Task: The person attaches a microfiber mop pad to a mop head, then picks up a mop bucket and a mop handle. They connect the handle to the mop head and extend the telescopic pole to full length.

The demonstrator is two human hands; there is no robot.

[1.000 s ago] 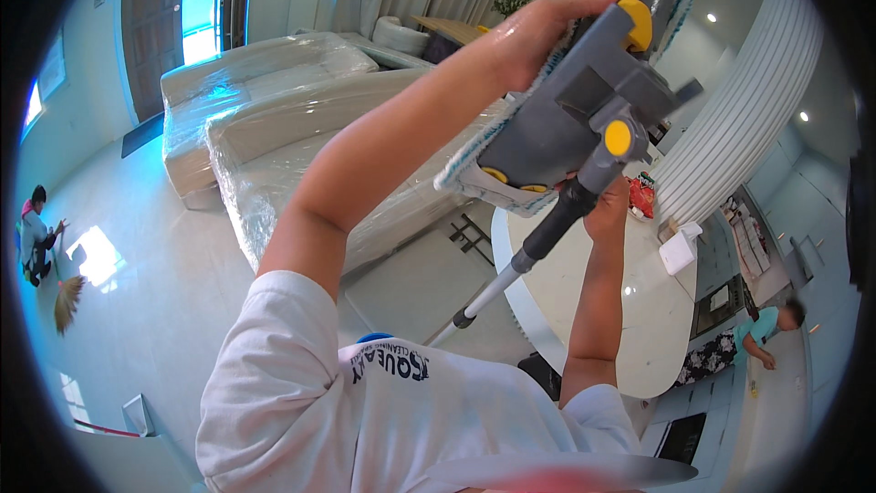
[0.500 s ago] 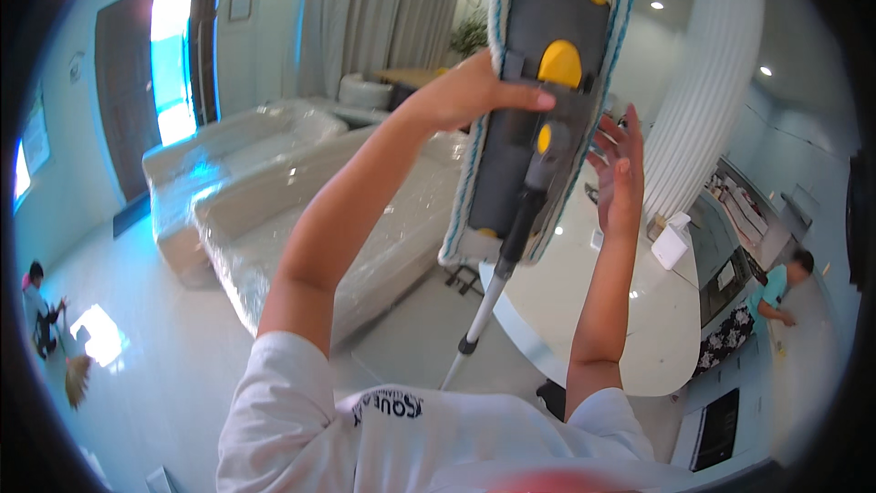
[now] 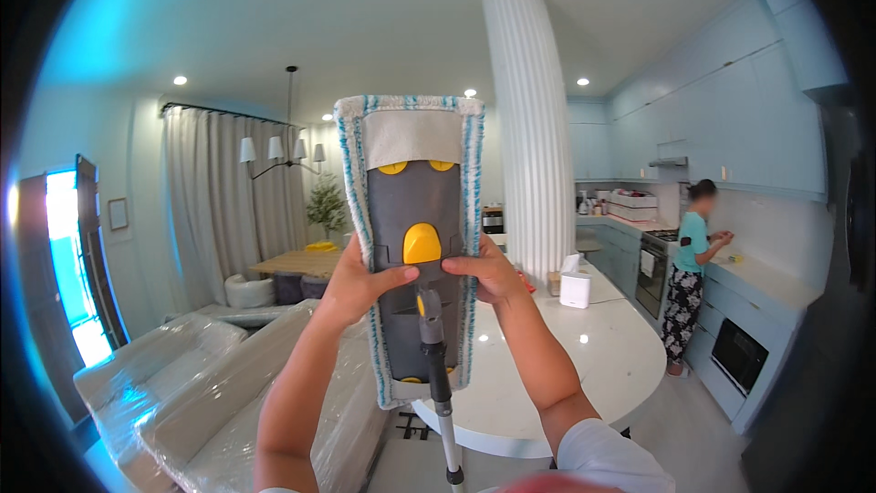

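Observation:
A flat mop head point(image 3: 401, 199) stands upright in front of me, its grey plate facing me. A white and blue fringed pad point(image 3: 411, 135) wraps its edges, and yellow tabs sit on the plate. My left hand point(image 3: 351, 288) grips the left long edge, thumb lying on the plate below the big yellow tab. My right hand point(image 3: 493, 276) grips the right edge the same way, its thumb near the tab. The mop pole point(image 3: 447, 434) runs down from the swivel joint toward my body. Most fingers are hidden behind the pad.
Below the mop head lies a white rounded counter point(image 3: 557, 361) with a tissue box point(image 3: 575, 288). A fluted column point(image 3: 534, 128) rises behind it. Plastic-wrapped sofas point(image 3: 265, 383) stand at left. A person point(image 3: 691, 265) stands by the kitchen cabinets at right.
My right hand, earlier apart from the mop head with fingers spread, now grips its right edge. The mop head has straightened up. My view has tilted upward and turned right.

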